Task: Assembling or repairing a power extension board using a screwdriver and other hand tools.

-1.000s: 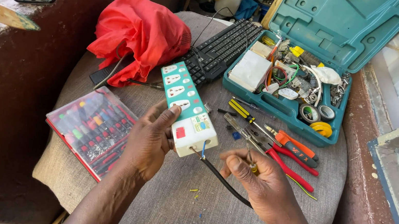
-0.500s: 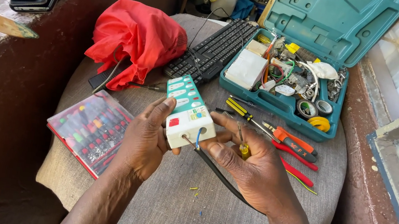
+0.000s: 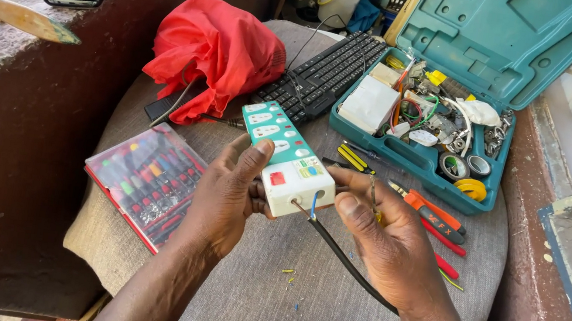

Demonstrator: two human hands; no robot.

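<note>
While both hands close around a white-and-green power strip [image 3: 286, 159], a black cable [image 3: 346, 262] trails from its near end and passes under the right hand [image 3: 383, 241], whose fingers curl against the strip's right edge, thumb pressed at the corner beside a bare blue wire [image 3: 313, 203]. Opposite, the left hand [image 3: 229, 193] grips the strip's left side, thumb lying on top next to a red switch. Just left of those fingers lies a clear case of coloured screwdriver bits [image 3: 145, 182]; right of the right-hand fingers lie orange-handled pliers [image 3: 434, 217] on the grey cushion [image 3: 265, 307]. Farther off sit a crumpled red cloth [image 3: 219, 50], a black keyboard [image 3: 328, 73] and an open teal toolbox [image 3: 500, 41] crowded with small parts.
</note>
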